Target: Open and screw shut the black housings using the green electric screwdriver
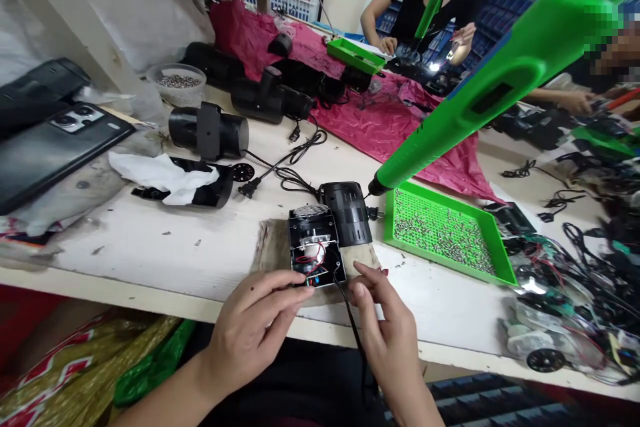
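In front of me lies an opened black plastic device housing (294,240), with a white motor-like part (313,251), red wires and a small board inside. My left hand (260,310) is at its near left corner, the fingertips closed on the near edge by the wires. My right hand (387,317) is just right of the housing with index finger and thumb apart, holding nothing. A black power cord (353,320) runs from the housing toward me between the hands. Against the housing's far right side lies a rounded, slotted black cover (346,213).
A green electric screwdriver (450,113) slants in from the upper right, its tip above the cover. A green tray (450,233) holds many screws. Black cylindrical devices (209,132) with cords lie further back. Circuit boards and wires (575,307) crowd the right. Other people work across the table.
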Action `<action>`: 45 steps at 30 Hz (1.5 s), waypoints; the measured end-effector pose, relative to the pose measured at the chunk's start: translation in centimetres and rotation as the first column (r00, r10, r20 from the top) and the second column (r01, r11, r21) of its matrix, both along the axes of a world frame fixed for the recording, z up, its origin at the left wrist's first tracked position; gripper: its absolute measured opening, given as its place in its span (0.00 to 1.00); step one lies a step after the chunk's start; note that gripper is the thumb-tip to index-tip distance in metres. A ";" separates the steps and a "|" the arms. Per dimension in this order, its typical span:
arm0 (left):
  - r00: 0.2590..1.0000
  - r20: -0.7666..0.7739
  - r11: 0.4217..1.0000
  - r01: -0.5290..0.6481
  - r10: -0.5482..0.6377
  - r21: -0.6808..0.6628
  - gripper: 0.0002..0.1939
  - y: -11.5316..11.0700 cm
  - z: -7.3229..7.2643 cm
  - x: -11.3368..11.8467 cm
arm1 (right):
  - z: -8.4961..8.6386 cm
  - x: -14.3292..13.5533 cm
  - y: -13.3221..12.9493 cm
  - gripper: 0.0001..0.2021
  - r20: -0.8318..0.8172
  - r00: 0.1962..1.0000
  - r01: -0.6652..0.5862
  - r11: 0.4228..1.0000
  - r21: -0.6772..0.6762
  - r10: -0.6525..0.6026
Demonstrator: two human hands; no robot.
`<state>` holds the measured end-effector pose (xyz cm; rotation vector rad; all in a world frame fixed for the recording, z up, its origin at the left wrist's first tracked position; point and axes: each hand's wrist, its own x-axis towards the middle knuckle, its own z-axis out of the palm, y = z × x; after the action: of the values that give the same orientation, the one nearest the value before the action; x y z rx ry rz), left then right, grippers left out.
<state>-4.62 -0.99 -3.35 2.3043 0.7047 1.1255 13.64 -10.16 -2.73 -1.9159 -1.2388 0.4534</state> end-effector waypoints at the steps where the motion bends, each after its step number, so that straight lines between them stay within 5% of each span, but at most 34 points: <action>1: 1.000 0.021 1.000 -0.015 0.015 -0.007 0.16 -0.1 0.0 -0.1 | -0.1 0.0 0.1 0.14 0.018 1.000 -0.004 1.000 -0.004 0.004; 8: 0.976 0.039 0.944 -0.197 0.215 -0.265 0.20 0.2 -0.1 0.1 | 0.1 -0.6 0.6 0.15 0.027 1.000 -0.004 1.000 -0.002 0.004; 15: 0.978 -0.127 0.868 -0.207 0.167 -0.452 0.32 1.0 0.2 0.9 | 0.3 -1.1 1.6 0.18 -0.060 0.998 0.022 0.999 -0.039 -0.024; 22: 0.983 -0.075 0.875 -0.181 0.165 -0.449 0.28 0.9 0.0 0.7 | -0.3 -1.1 1.5 0.16 -0.092 0.996 0.003 1.000 -0.024 -0.005; 29: 0.972 0.053 0.912 -0.195 0.228 -0.360 0.07 0.8 0.2 0.3 | -0.3 -1.2 1.5 0.16 -0.103 0.995 0.002 0.999 -0.043 -0.007; 40: 0.965 0.005 0.930 -0.250 0.261 -0.270 0.07 1.2 0.5 0.6 | -1.1 -1.4 1.3 0.17 -0.122 0.993 -0.009 1.000 -0.001 0.009; 45: 0.960 0.048 0.884 -0.233 0.275 -0.406 0.06 1.4 0.5 0.7 | -0.8 -1.4 1.4 0.17 -0.072 0.997 -0.023 1.000 -0.014 0.021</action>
<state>-3.92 0.38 -2.86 1.8341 1.1086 1.0845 12.29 -8.77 -3.50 -1.8834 -1.2140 0.5398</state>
